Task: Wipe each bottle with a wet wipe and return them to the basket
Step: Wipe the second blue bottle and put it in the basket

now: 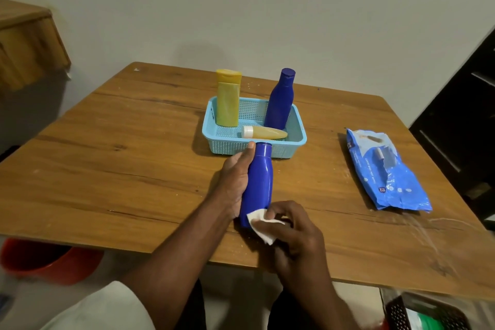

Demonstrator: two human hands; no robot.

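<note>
Wooden table (139, 158): your left hand (235, 182) grips a blue plastic bottle (257, 185), thumb near its cap, at 6 o'clock from the light-blue perforated basket (214, 128). Your right hand (297, 230) pinches a white wet wipe (261, 225) against the bottle's base, which is partly hidden.

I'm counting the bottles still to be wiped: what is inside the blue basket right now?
Inside the blue basket: an upright yellow bottle, an upright blue bottle and a small bottle lying down. The near wall hides part of its floor.
</note>
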